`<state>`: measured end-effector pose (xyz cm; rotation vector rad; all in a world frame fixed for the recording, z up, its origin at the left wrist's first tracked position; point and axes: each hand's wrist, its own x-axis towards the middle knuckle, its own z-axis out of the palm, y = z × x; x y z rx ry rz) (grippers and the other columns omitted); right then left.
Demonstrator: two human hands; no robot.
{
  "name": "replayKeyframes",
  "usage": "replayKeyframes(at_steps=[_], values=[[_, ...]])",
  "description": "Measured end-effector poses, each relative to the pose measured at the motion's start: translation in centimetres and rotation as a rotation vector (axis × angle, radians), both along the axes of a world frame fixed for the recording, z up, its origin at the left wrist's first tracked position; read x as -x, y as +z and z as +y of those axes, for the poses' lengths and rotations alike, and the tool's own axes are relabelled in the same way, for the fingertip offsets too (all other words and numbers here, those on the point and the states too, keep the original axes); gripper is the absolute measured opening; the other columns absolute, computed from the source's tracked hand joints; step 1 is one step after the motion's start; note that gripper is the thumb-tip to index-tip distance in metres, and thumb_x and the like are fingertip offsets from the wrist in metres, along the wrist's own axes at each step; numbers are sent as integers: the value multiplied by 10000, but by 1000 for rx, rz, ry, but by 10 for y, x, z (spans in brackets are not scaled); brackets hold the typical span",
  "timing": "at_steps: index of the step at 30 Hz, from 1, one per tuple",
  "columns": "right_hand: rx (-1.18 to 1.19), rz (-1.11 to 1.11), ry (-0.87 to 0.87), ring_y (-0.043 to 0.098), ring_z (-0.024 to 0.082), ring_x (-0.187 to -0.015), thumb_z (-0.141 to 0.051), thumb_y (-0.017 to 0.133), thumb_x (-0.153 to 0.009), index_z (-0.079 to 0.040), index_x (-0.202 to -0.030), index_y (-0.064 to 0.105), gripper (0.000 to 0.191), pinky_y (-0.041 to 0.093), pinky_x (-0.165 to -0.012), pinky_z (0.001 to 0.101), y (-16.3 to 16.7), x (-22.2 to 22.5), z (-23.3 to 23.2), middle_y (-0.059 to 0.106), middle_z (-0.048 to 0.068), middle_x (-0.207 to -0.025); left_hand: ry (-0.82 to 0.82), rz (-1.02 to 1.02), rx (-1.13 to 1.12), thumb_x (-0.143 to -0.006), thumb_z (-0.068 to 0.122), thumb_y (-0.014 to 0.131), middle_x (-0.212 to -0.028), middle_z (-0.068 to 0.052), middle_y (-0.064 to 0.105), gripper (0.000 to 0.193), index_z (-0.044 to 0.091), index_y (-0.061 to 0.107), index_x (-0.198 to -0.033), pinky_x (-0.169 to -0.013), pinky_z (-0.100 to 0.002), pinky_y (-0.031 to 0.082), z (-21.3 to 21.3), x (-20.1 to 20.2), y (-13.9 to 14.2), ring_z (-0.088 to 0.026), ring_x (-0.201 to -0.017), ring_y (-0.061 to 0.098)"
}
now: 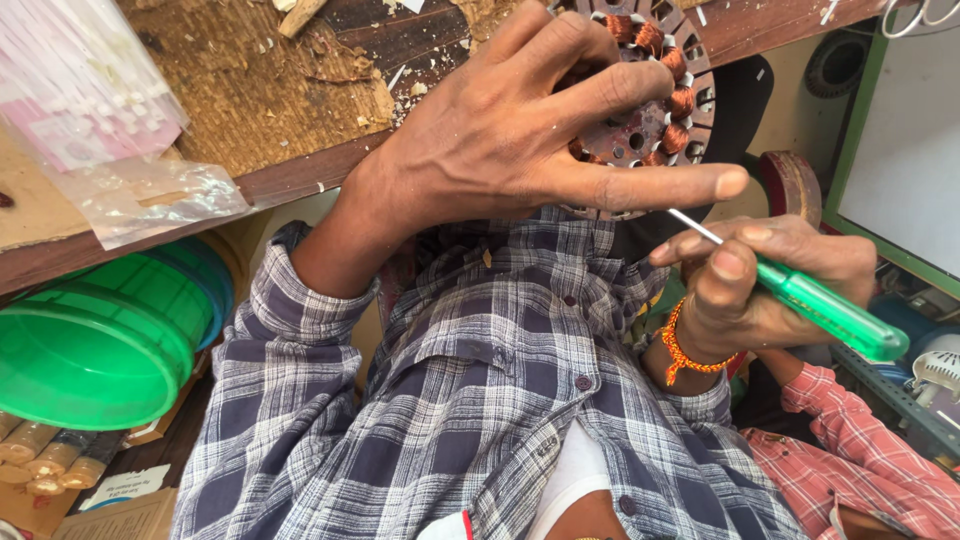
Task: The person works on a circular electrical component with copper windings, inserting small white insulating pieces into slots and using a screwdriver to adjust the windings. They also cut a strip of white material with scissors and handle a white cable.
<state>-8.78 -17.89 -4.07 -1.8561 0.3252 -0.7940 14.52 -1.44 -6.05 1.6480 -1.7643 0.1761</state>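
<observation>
- Left hand (pixel 520 130) — fingers spread wide, pressed flat over a round stator (pixel 655 95) with copper-wound coils, pinning it at the edge of the wooden bench (pixel 290 110).
- Right hand (pixel 760 285) closed around a green-handled screwdriver (pixel 825 308); the metal tip points toward the stator's lower rim, just beside the left thumb.
- Green plastic tub (pixel 95 350) sits below the bench.
</observation>
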Motion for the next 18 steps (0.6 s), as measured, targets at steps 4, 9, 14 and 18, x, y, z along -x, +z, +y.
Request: replayKeyframes(at_steps=[4, 9, 14, 18], values=[[-23, 37, -79, 706, 253, -592, -226, 730, -1071, 15, -1164, 457, 376, 614, -564, 395, 1, 1, 6, 643, 206, -758, -4, -2, -7, -1085, 147, 550, -1368, -23, 511, 634, 492, 324, -1567, -1044, -390, 470, 1, 0, -1, -236, -1173, 511], [-28, -24, -52, 726, 291, -634, -210, 722, -1069, 38, -1174, 525, 334, 624, -564, 412, -8, 5, 9, 651, 244, -822, 5, -28, -8, -1082, 133, 566, -1382, -9, 523, 671, 518, 306, -1566, -996, -377, 471, -1, 1, -4, -238, -1167, 520], [91, -100, 42, 719, 287, -644, -262, 684, -1050, -6, -1225, 553, 336, 645, -538, 383, -21, 12, 16, 670, 229, -828, 5, 12, 1, -1097, 128, 580, -1398, 4, 522, 677, 531, 289, -1557, -988, -377, 470, -4, 3, -7, -238, -1186, 523], [194, -152, 1, 725, 260, -669, -279, 682, -1031, -39, -1223, 533, 342, 608, -504, 333, -40, 15, 18, 695, 174, -858, 20, -26, -12, -1096, 119, 595, -1416, 25, 517, 702, 552, 296, -1561, -1010, -355, 469, -3, 4, -7, -212, -1212, 521]])
